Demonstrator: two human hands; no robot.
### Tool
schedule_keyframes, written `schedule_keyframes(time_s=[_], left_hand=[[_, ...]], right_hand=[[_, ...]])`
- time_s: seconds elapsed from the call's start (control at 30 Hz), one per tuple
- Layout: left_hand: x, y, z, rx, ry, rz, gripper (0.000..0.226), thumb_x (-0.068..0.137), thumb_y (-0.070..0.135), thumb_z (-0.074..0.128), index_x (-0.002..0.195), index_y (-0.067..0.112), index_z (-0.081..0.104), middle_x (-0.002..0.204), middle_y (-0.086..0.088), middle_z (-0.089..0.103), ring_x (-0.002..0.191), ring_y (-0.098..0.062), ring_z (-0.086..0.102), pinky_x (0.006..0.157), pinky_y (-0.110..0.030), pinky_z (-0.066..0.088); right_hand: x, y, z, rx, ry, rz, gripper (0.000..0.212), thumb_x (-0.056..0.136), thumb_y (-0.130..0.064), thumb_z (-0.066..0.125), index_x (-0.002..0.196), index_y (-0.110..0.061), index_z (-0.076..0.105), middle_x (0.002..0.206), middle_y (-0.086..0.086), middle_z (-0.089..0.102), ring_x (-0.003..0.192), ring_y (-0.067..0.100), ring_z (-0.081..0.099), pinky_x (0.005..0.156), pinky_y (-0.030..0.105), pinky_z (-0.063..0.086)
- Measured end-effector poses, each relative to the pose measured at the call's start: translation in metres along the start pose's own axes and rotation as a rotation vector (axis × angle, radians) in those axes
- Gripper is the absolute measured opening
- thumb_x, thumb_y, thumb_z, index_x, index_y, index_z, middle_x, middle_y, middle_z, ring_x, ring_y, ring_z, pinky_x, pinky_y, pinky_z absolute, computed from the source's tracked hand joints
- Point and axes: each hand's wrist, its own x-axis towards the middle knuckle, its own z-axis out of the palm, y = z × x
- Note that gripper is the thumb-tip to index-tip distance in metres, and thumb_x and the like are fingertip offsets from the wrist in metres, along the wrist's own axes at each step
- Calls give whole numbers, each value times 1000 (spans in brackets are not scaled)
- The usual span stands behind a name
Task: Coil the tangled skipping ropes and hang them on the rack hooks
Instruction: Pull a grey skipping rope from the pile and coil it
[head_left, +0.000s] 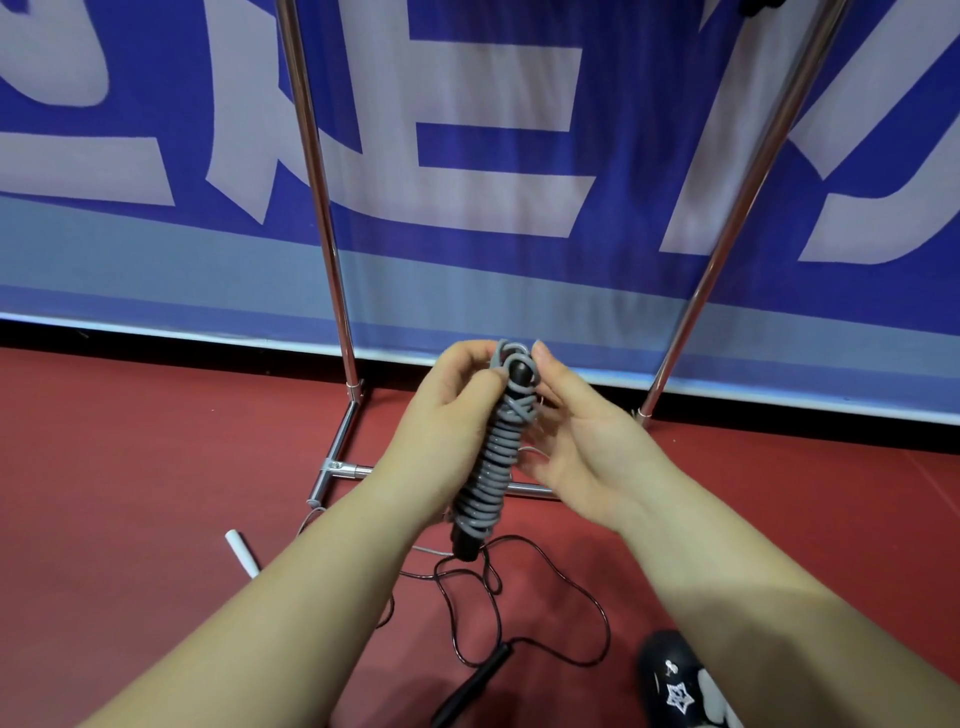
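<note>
Bare forearms are reaching up from the bottom edge, with a dark shoe (675, 680) showing at the lower right. Between them, on the red floor (130, 467), a thin dark rope (571, 587) is lying in loose loops, its black handle (478, 680) pointing toward the camera. Left of it, a white handle (241, 553) is lying on the floor. Higher up, the left hand (447, 415) is gripping a grey rope (493, 462) wound in tight turns around its black handles, the bundle standing nearly upright. Its fingers are curling round the upper part. On the other side, the right hand (576, 431) is touching the bundle's top with thumb and fingertips, palm open toward it. Behind the hands, the rack (317, 197) is standing against a blue banner (493, 130), its two chrome poles rising out of view.
</note>
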Motion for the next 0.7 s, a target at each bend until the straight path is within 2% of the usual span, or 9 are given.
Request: schedule_keyframes(time_s=[0.07,0.13,0.17,0.27,0.33,0.4,0.47,0.53,0.7], left_hand=[[1,2,-1,8,-13,38,15,97,8,45,99,15,59,81,5,66,70,-3,63,65,-15,49],[3,3,-4,32,-23,78,15,97,6,47,99,14,60,82,9,66,73,1,62,66,-10,47],[3,3,-5,37,-35,81,15,96,6,48,99,14,60,83,10,66,74,-1,61,66,-11,47],[3,4,-8,43,-55,48,12,94,5,53,94,14,63,77,10,67,71,-9,58,64,-19,47],[5,3,-10,75,-25,54,11,90,3,58,92,11,66,76,10,70,70,-2,62,65,-12,47],[6,2,-12,124,15,46,9,87,3,63,91,8,69,79,6,72,74,1,64,68,-8,46],[7,1,-12,151,53,19,6,85,4,66,89,6,71,72,7,70,66,3,61,64,-6,44],[8,0,-11,173,91,2,4,84,5,66,83,8,70,61,12,65,57,6,56,59,-6,42],[9,0,-8,193,128,19,3,84,6,67,81,7,68,66,4,64,57,1,54,59,-9,44]], right_hand=[[1,3,2,2,-85,79,67,68,-56,60,117,-12,65,99,6,67,91,21,64,84,35,53],[4,6,4,-24,-108,40,74,69,-60,56,126,-13,59,120,11,64,110,27,61,98,43,48],[6,6,4,-30,-102,3,73,71,-60,52,127,-13,58,123,12,63,110,27,62,100,44,46],[7,7,3,-87,-56,-68,72,67,-65,52,113,-12,66,109,16,68,92,26,66,91,45,50],[5,6,1,-254,26,-95,66,58,-72,54,88,-17,73,85,13,72,76,23,67,81,41,52],[2,5,-1,-428,103,-143,56,68,-70,50,74,-18,71,67,2,70,63,12,65,71,30,51],[1,4,-2,-530,130,-191,51,79,-63,45,78,-18,70,67,-5,70,63,5,64,70,23,51],[1,5,-1,-571,128,-213,51,76,-64,46,81,-18,69,69,-6,70,66,6,64,74,26,51],[1,5,-1,-524,128,-216,43,90,-51,48,66,-18,63,56,-4,63,53,10,56,63,30,46]])
